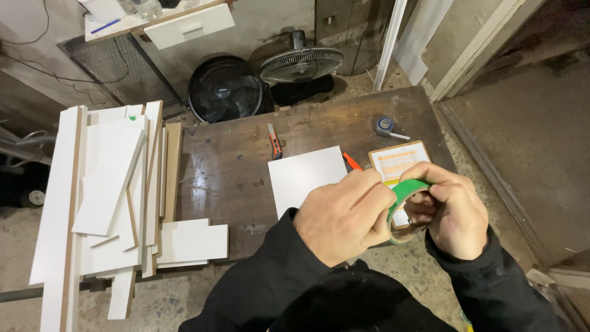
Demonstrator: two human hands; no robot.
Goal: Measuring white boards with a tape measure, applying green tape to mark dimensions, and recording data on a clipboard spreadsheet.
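- My left hand (344,215) and right hand (452,209) both curl tight around a green tape roll (402,193), a thin glossy ring, held above the table's near edge.
- Dark scuffed wooden table (227,172); flat white square panel (304,175) beneath.
- Stacked white boards (110,184), left.

Both hands cover much of the green tape roll (405,192), so its far rim alone shows clearly; where its loose end lies cannot be told. The left hand (344,215) hides the near corner of the white panel (305,175). The card (398,161) carries print too small to tell. The white boards (92,203) run off the near edge.
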